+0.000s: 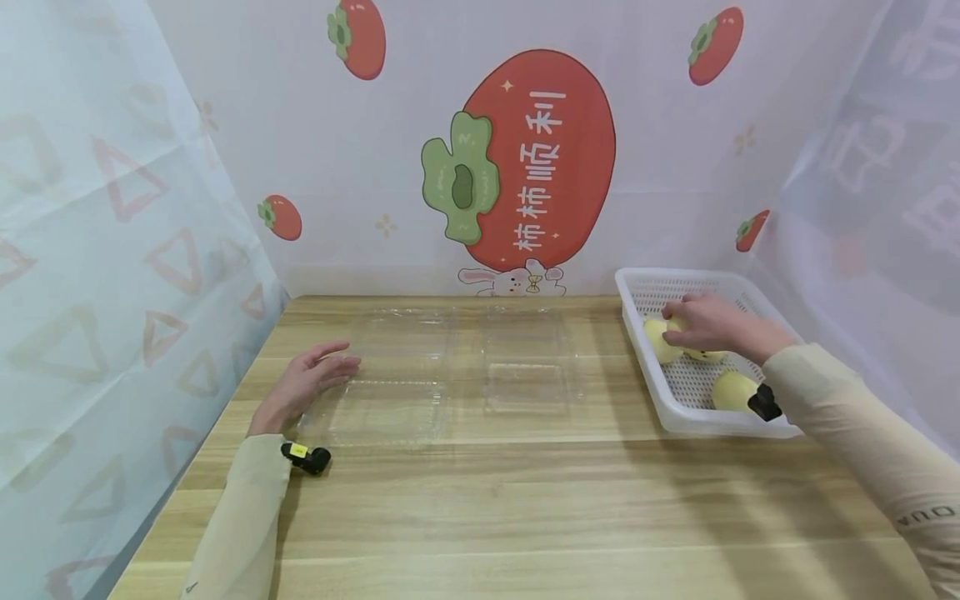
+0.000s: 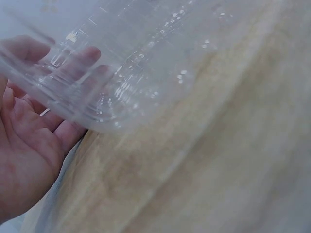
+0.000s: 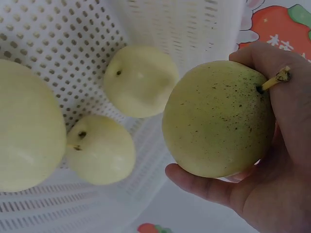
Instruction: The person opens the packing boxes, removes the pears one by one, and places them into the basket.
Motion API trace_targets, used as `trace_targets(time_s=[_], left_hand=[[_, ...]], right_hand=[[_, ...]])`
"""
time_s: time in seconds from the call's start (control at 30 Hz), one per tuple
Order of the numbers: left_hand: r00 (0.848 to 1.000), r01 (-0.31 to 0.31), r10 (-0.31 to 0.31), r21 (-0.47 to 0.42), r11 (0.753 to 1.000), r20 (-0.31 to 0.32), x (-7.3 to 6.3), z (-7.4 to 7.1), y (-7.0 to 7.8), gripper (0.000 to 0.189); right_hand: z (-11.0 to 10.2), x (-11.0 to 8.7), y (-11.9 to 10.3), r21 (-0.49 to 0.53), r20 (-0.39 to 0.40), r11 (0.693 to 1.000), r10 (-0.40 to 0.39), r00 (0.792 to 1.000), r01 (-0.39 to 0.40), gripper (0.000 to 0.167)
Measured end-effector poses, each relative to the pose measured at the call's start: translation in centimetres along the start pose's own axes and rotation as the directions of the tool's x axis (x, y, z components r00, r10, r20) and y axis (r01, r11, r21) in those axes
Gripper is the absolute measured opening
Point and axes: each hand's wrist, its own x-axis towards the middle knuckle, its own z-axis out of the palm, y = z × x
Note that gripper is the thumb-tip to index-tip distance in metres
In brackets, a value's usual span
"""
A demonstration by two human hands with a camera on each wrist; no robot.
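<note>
My right hand (image 1: 708,323) is over the white basket, its fingers and thumb curled round a yellow-green pear (image 3: 218,119). Dark specks and a short brown stem mark this pear in the right wrist view. Three paler pears lie inside the basket: a large one (image 3: 29,126), one with its stem turned sideways (image 3: 104,150) and one by the wall (image 3: 141,81). On the left, my left hand (image 1: 318,375) has loosely extended fingers at the side of a clear plastic clamshell box (image 1: 386,408). Its fingers show through the clear plastic in the left wrist view.
A second clear plastic box (image 1: 525,387) stands with its lid open beside the first on the wooden table (image 1: 480,508). The white perforated basket (image 1: 667,400) occupies the table's right back corner. Printed cloth walls (image 1: 360,167) close off the back and sides.
</note>
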Motion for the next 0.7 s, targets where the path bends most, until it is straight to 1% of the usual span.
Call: trace_targets(time_s=[0.17,0.27,0.37,0.43,0.6,0.7], left_hand=[[1.000,0.006,-0.006,0.012,1.000,-0.002,0.1,-0.1,0.1,0.060],[1.000,0.008,-0.008,0.016,1.000,-0.002,0.0,0.0,0.1,0.060],[1.000,0.007,-0.007,0.021,1.000,-0.002,-0.1,0.0,0.2,0.061],[1.000,0.006,-0.006,0.020,1.000,-0.003,-0.1,0.0,0.3,0.061],[1.000,0.013,-0.013,0.027,1.000,-0.002,0.0,0.0,0.3,0.061],[1.000,0.017,-0.016,0.028,0.999,-0.008,0.1,0.0,0.2,0.061]], right_hand=[[0.6,-0.1,0.6,0.020,0.065,1.000,-0.009,0.998,0.008,0.042],[0.9,-0.1,0.7,0.059,0.134,0.998,-0.007,0.991,-0.001,0.041],[1.2,-0.1,0.7,0.108,0.217,0.993,0.010,0.976,-0.035,0.039],[1.4,0.0,0.7,0.119,0.259,0.992,0.018,0.966,-0.050,0.037],[1.6,0.3,0.9,0.088,0.320,0.994,0.038,0.947,-0.069,0.037],[1.5,0.5,0.7,0.084,0.367,0.990,0.073,0.927,-0.111,0.037]])
